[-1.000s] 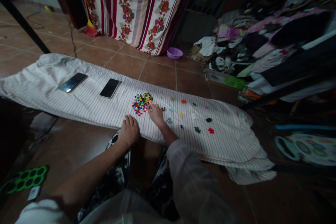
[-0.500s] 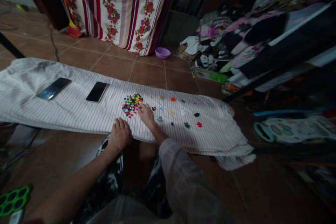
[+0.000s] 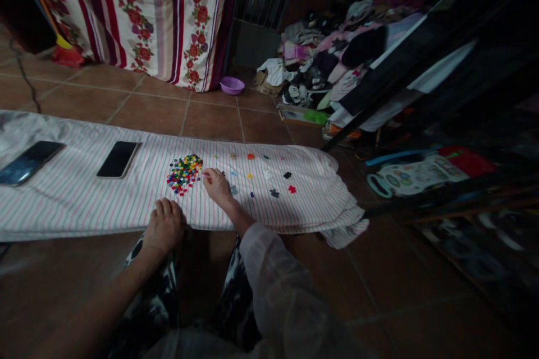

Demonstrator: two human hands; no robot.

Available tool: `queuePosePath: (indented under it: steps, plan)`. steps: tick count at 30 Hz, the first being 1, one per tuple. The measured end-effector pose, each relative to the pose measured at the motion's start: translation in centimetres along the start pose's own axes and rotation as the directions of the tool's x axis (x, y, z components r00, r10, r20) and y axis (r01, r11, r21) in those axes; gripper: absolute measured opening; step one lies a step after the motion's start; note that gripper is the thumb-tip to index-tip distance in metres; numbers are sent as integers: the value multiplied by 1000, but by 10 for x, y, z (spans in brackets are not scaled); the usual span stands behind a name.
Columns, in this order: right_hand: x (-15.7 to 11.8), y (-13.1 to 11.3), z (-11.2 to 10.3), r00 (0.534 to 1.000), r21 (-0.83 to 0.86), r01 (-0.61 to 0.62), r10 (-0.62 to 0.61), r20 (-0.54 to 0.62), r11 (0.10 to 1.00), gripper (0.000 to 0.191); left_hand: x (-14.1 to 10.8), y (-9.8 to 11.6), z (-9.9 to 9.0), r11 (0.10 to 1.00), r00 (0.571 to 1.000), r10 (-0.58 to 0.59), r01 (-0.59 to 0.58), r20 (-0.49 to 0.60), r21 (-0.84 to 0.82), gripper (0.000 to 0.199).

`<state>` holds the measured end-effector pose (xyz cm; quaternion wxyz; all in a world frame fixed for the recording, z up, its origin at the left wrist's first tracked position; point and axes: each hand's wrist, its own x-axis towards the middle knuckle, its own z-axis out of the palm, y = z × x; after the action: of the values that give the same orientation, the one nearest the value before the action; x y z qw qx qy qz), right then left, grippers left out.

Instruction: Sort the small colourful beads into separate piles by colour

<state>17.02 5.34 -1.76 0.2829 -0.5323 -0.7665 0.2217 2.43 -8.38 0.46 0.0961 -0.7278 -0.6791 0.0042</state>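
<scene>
A heap of tiny multicoloured pieces lies on the striped cloth. Just right of the heap is my right hand, thumb and fingers pinched together; whatever sits between the fingertips is too small to make out. My left hand rests on the cloth's near edge below the heap, palm down with fingers laid out and nothing held. Small single-colour groups spread to the right, among them orange pieces, black pieces, red pieces and dark grey pieces. My right hand partly covers a brown group.
Two phones lie left of the heap, a nearer phone and a farther-left phone. Beyond the cloth are a purple basin, a floral curtain and a pile of clothes. A dark metal bar slants at the right.
The view has turned to the right, so everything appears farther left. My right hand has drawn off the heap's right edge, fingers still pinched. My left hand stays on the cloth edge.
</scene>
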Motion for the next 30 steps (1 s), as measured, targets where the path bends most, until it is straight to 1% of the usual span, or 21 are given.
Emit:
queuePosePath:
  steps: [3, 7, 10, 13, 17, 20, 25, 27, 30]
  plan:
    - [4, 25, -21, 998, -45, -50, 48, -44, 998, 25, -1, 0, -2, 1000, 1000, 14, -14, -11, 17, 45]
    - [8, 66, -54, 977, -52, -142, 131, -170, 988, 26, 0, 0, -3, 1000, 1000, 19, -19, -15, 11, 44]
    - [10, 96, -80, 957, -22, -152, 141, -253, 988, 27, 1, 1, -3, 1000, 1000, 13, -13, -7, 9, 44]
    - [13, 123, -105, 927, -29, -205, 184, -326, 978, 29, 1, 2, -4, 999, 1000, 21, -21, 9, 37, 44]
    - [19, 156, -137, 863, -89, -387, 326, -386, 918, 33, 1, 2, -3, 996, 999, 35, -36, 15, 81, 44]
    - [26, 179, -158, 819, -128, -483, 395, -417, 866, 36, 2, 2, -3, 995, 999, 43, -44, 19, 95, 44]
    - [39, 212, -180, 760, -146, -609, 521, -389, 779, 34, 4, 3, -4, 995, 999, 44, -45, 20, 91, 41]
    - [43, 223, -183, 735, -136, -646, 562, -380, 751, 34, 5, 3, -5, 995, 999, 41, -42, 17, 88, 40]
    - [48, 238, -185, 723, -116, -662, 589, -362, 741, 35, 6, 5, -6, 997, 999, 34, -36, 21, 75, 41]
